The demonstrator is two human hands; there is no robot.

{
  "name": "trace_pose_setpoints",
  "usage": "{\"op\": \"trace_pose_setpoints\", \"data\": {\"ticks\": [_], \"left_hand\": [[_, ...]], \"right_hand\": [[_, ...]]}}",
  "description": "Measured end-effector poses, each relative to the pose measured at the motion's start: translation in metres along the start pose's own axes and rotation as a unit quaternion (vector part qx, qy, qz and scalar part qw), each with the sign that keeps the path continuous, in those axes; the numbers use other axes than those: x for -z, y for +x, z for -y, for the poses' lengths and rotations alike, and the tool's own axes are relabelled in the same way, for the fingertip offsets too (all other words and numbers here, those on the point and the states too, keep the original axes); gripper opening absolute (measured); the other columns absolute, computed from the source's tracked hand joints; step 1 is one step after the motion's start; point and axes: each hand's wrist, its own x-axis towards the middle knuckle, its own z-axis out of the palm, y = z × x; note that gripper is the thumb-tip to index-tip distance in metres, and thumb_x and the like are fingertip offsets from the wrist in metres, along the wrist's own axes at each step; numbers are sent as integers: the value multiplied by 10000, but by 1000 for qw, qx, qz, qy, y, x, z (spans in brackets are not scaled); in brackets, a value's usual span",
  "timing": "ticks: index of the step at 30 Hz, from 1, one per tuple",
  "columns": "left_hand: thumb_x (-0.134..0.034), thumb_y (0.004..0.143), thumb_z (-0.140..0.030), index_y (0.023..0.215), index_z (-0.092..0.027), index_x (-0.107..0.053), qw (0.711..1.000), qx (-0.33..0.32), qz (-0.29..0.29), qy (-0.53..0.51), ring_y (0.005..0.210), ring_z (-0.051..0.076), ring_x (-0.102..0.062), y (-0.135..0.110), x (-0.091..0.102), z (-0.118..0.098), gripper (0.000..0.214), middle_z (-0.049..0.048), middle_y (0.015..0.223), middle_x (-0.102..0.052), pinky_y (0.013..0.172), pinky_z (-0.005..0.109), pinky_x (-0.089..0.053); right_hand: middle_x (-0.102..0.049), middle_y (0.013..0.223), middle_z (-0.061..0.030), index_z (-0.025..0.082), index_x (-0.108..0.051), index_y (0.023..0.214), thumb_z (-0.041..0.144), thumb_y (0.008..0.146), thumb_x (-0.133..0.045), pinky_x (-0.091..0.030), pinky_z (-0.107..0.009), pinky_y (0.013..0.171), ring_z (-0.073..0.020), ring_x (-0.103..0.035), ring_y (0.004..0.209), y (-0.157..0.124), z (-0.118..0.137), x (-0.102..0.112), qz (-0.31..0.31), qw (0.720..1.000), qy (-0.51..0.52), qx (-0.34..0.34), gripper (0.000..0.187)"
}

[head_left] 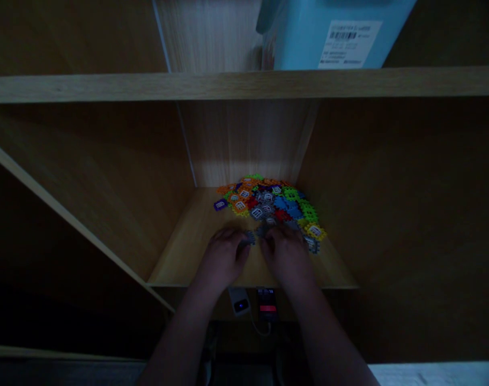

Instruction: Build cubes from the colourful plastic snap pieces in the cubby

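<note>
My left hand is closed on a small grey-blue toothed building piece, just above the shelf board. Beside it, my right hand curls over the front of a pile of interlocking plastic pieces. A dark grey piece shows at its fingertips, which are partly hidden. Behind both hands the pile mixes orange pieces, grey pieces, blue pieces and green pieces, several with white window grids. A yellow piece lies to the right of my right hand. One purple piece sits apart at the left.
Wooden side panels enclose the shelf board. Overhead runs an upper shelf edge, carrying a light blue box with a barcode label. Below the front edge are a phone with a lit screen and a white device with a cable.
</note>
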Motion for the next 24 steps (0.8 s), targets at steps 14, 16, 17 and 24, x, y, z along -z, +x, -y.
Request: {"op": "trace_pose_setpoints", "data": {"ticks": [14,16,17,24], "left_hand": [[-778,906,-180,1270,-221,-665,995,38,-29,-84,1232,309,-695,-1,-2,9,384,100,1283,-744,1103,500,-557],[-776,914,-187,1280,-220,-661,995,37,-27,-87,1257,310,-685,-2,-3,10,385,98,1304,-737,1123,506,-546],[-777,914,-189,1284,-223,-659,995,38,-25,-90,1262,308,-684,-2,-3,11,389,94,1308,-737,1128,506,-543],[-794,895,-155,1293,-232,-647,986,77,-3,-151,1300,285,-666,-3,7,19,432,78,1347,-722,1162,494,-515]], "right_hand": [[-709,1035,-78,250,-622,994,337,992,-672,-529,-385,900,-276,-692,989,3,-3,-1,-19,983,177,44,101],[-710,1034,-74,247,-622,991,310,991,-677,-527,-384,906,-273,-692,992,3,-2,-1,-6,982,183,52,83],[-711,1036,-72,246,-622,989,295,991,-676,-527,-384,910,-271,-691,996,3,-2,-1,-1,981,187,54,73],[-722,1068,-46,251,-632,999,195,981,-675,-522,-385,961,-251,-689,1046,5,-6,2,34,969,236,69,73]]}}
